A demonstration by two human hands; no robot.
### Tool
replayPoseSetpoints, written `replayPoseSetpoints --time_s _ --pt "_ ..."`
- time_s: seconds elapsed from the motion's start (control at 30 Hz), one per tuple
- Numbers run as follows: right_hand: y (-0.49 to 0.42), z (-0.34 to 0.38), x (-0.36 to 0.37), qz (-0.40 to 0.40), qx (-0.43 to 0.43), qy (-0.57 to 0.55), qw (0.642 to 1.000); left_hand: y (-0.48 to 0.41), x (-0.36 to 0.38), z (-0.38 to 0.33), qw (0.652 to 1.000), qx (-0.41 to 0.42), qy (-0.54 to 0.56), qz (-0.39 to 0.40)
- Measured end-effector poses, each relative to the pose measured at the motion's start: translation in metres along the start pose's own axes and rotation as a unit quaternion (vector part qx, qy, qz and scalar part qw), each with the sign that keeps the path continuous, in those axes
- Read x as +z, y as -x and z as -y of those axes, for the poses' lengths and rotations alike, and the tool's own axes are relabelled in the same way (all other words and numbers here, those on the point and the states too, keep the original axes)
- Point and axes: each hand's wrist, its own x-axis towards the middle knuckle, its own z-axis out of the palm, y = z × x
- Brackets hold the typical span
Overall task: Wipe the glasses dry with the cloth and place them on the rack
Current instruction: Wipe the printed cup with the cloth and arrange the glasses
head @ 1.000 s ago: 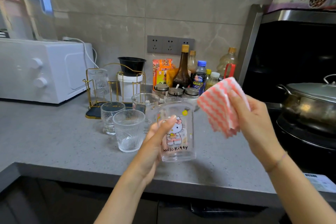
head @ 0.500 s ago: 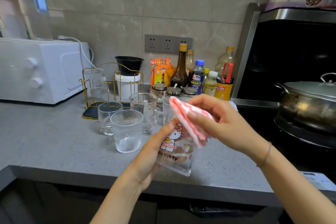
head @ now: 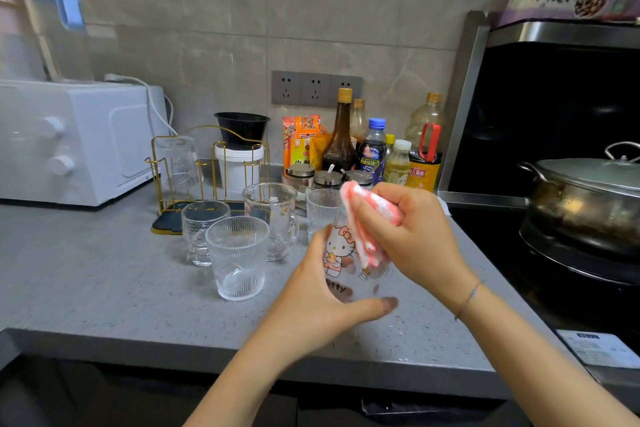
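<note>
Left grip [head: 311, 298] is curled round the printed glass [head: 337, 250], thumb up on the print side, a finger across the base. The glass is tilted and held above the worktop [head: 104, 281] near its front edge, right of centre. Right grip [head: 412, 239] pinches the bunched pink-and-white cloth [head: 367, 215], which is pressed to the glass at its mouth; inside or outside the wall, cannot tell.

Standing upright mid-worktop:
- ribbed glass [head: 239, 256], nearest the front edge
- plain glass [head: 204, 229], touching it behind-left
- handled mug [head: 272, 218], behind
- second ribbed glass [head: 322, 215], just beside the cloth

The gold wire rack [head: 162, 224] sits toward the back edge beside a white oven [head: 79, 142]. One inverted glass [head: 178, 163] is on the rack.
</note>
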Motion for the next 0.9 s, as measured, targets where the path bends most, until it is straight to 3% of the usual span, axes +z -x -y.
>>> replayPoseSetpoints --time_s 0.1,0.23,0.3,0.4,0.47,0.53,0.63,0.77,0.9 --pt "0.001 0.002 0.001 -0.020 -0.027 -0.027 0.999 -0.002 0.002 0.005 0.999 0.028 0.013 -0.030" --pt "0.002 -0.001 -0.002 -0.014 -0.039 -0.130 0.991 0.002 -0.005 0.001 0.982 0.009 0.187 0.037" --pt "0.003 -0.003 -0.003 -0.009 -0.017 -0.213 0.977 0.003 -0.012 -0.002 0.939 -0.040 0.318 0.120" --pt "0.005 0.000 -0.002 -0.018 0.012 -0.288 0.958 0.003 -0.017 -0.003 0.815 -0.091 0.508 0.262" --pt "0.006 0.002 -0.001 -0.037 0.034 -0.300 0.953 0.001 -0.017 0.000 0.777 -0.093 0.538 0.315" --pt "0.007 -0.001 0.000 -0.051 0.064 -0.305 0.949 -0.002 -0.016 0.002 0.796 -0.097 0.502 0.324" --pt "0.005 -0.003 -0.002 -0.061 0.094 -0.312 0.943 -0.004 -0.017 0.001 0.861 -0.120 0.411 0.276" --pt "0.000 0.000 -0.008 -0.052 0.042 -0.243 0.968 -0.008 -0.026 -0.015 0.971 -0.036 0.146 0.186" --pt "-0.007 0.006 -0.006 -0.056 -0.009 -0.140 0.988 -0.008 -0.019 -0.027 0.998 0.050 -0.015 0.043"
